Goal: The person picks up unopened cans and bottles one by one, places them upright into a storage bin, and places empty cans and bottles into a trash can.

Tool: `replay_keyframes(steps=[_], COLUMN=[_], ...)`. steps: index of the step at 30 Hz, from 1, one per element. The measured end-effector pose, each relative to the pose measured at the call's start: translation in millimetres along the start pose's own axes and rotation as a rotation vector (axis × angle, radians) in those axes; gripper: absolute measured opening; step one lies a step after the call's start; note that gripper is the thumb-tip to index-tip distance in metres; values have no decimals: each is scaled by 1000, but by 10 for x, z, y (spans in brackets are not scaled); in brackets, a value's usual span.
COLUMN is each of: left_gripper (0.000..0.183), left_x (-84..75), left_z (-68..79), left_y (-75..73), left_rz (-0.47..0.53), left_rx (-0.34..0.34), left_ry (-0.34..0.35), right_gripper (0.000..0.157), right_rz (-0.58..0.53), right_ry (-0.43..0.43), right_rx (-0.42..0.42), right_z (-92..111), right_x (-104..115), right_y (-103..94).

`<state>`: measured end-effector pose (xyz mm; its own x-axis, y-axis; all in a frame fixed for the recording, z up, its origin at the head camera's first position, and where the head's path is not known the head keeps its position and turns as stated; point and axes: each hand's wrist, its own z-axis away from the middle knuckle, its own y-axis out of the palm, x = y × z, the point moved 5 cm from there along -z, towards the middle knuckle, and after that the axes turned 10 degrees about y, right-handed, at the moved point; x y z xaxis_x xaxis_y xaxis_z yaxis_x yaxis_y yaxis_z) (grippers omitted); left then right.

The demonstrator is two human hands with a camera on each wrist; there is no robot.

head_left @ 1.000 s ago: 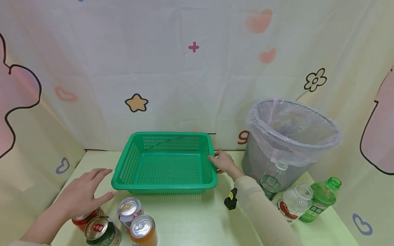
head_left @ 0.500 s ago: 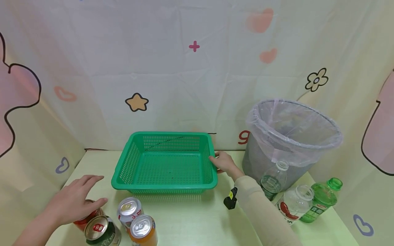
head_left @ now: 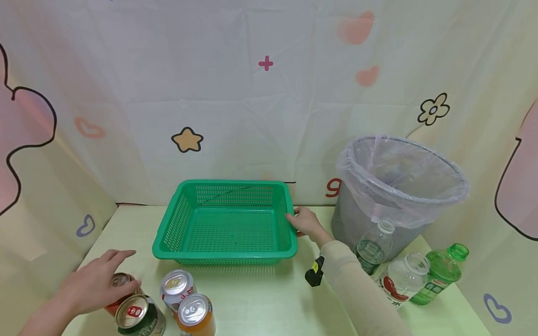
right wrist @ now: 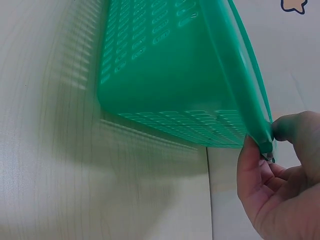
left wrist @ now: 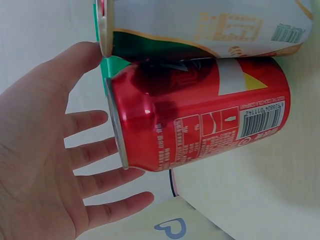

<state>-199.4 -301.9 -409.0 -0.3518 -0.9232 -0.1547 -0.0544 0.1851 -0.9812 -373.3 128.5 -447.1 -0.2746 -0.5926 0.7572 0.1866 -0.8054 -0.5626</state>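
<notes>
My left hand (head_left: 94, 284) is spread over a red soda can (left wrist: 195, 115), fingers apart and thumb out, around the level of its top rim. Right beside that can stands a dark green and white can (head_left: 140, 317). A white can (head_left: 177, 287) and an orange can (head_left: 196, 315) stand as a pair just to the right. Behind them, a green plastic basket (head_left: 231, 254) with slotted walls sits with nothing in it. My right hand (head_left: 308, 223) pinches the basket's right rim, thumb on top and fingers curled underneath, as the right wrist view shows.
A mesh trash bin (head_left: 349, 219) with a clear liner stands at the back right. Before it are a clear bottle (head_left: 374, 247), a wide-mouthed clear bottle (head_left: 403, 275) and a green bottle (head_left: 441, 270). A printed curtain (head_left: 244, 93) hangs behind the table (head_left: 260, 298).
My left hand has moved away from the basket's left side, left and toward me, over the red can. The right hand keeps its hold on the basket, which stays put.
</notes>
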Motion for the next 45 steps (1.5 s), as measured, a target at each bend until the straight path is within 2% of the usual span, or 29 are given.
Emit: replay_keyframes(steps=[13,22,26,32,35,37,45], left_gripper=[75,64,55,43,43,41,32], left_x=[63,84,88,112,102,90,68], left_z=[42,23,9,-3,-2,-5,-81], left_y=[102,119,138,187,195,191,168], left_rz=[13,55,92,219,264,263,124], left_rx=[58,92,116,218,234,227,155], left_ry=[-36,-54,-42,-125,-152,-150,-26], right_gripper=[39,38,38,39,39,38,39], right_rz=[-11,-28,-28,-20,-22,-21,-25], right_ry=[7,19,20,22,23,21,27], right_rx=[1,8,9,5,1,0,2], right_z=[4,32,38,36,37,37,48], right_x=[5,38,32,21,25,26,30], right_y=[2,-14,-9,0,-2,-1,-1])
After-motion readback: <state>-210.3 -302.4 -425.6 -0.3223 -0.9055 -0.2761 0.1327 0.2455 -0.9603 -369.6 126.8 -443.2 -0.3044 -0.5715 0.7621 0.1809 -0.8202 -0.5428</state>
